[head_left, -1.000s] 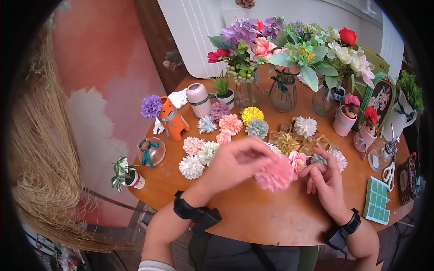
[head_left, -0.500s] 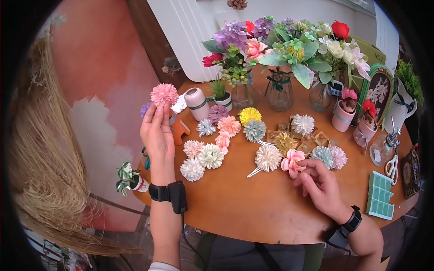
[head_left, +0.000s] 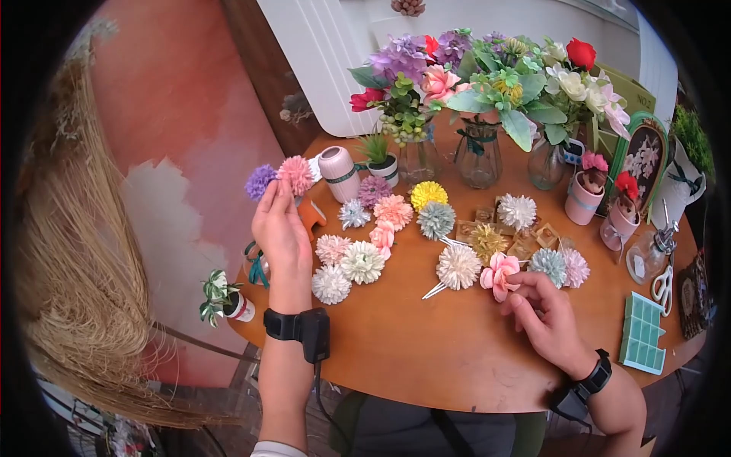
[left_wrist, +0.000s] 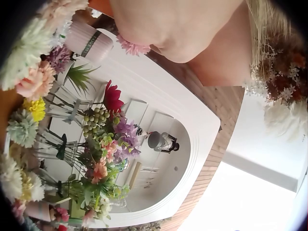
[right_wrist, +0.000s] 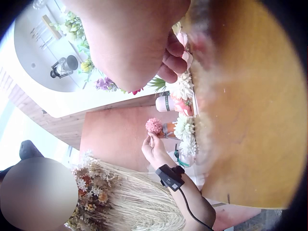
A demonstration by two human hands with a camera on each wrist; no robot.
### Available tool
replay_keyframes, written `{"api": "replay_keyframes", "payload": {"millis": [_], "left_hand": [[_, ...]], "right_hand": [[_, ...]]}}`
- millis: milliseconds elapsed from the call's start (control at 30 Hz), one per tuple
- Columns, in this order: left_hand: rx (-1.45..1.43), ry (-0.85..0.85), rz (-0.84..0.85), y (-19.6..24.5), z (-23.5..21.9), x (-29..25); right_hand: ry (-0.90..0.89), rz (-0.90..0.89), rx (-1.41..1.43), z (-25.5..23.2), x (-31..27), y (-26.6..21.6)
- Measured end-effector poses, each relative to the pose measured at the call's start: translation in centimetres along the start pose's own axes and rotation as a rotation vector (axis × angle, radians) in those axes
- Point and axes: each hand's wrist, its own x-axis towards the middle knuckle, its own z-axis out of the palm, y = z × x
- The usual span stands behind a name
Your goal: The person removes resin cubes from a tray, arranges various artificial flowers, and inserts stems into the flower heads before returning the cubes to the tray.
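My left hand (head_left: 282,232) is raised at the table's left side and pinches a pink pompom flower (head_left: 295,174) below its bloom. The bloom sits right beside a purple pompom flower (head_left: 260,182), above an orange animal-shaped vase (head_left: 311,216) that the hand partly covers. In the right wrist view the pink bloom (right_wrist: 154,126) shows over the orange vase. My right hand (head_left: 544,316) rests low over the table, fingers loosely curled, fingertips right at a pink rose (head_left: 499,276). A cream pompom flower (head_left: 458,266) lies left of that rose.
Several pompom flowers, including a yellow one (head_left: 429,196), lie mid-table. A pink ribbed vase (head_left: 339,174) stands behind them, glass vases with bouquets (head_left: 478,164) at the back. At right are scissors (head_left: 662,288) and a green compartment tray (head_left: 642,333). A potted plant (head_left: 241,308) stands at the left edge.
My left hand has carried the pink flower from mid-table up and left, then slightly lower beside the purple flower. The right hand stays near the rose, its fingers a little more curled.
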Motion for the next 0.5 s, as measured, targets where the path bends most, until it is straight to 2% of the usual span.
{"api": "replay_keyframes", "payload": {"millis": [33,267,333,367,433,467,500], "left_hand": [[0.020,0.053,-0.009,0.0,0.0,-0.1],[-0.071,0.058,0.053,0.0,0.3,-0.6],[0.249,0.103,0.145,-0.5,0.6,-1.2],[0.249,0.103,0.144,-0.7,0.9,-1.8],[0.534,0.146,0.175,-0.7,1.3,-3.1],[0.532,0.146,0.175,-0.7,1.0,-3.0],[0.724,-0.113,0.217,-0.8,0.6,-2.8]], "right_hand": [[0.002,-0.005,0.001,0.0,0.0,0.0],[-0.006,-0.016,-0.023,-0.1,-0.1,0.3],[-0.004,-0.016,-0.023,-0.1,-0.1,0.3],[-0.001,-0.015,-0.023,-0.1,-0.1,0.3],[0.000,-0.030,-0.048,-0.1,-0.1,0.5],[0.001,-0.048,-0.073,-0.1,-0.1,0.5],[0.002,-0.050,-0.075,-0.1,-0.1,0.5]]}}
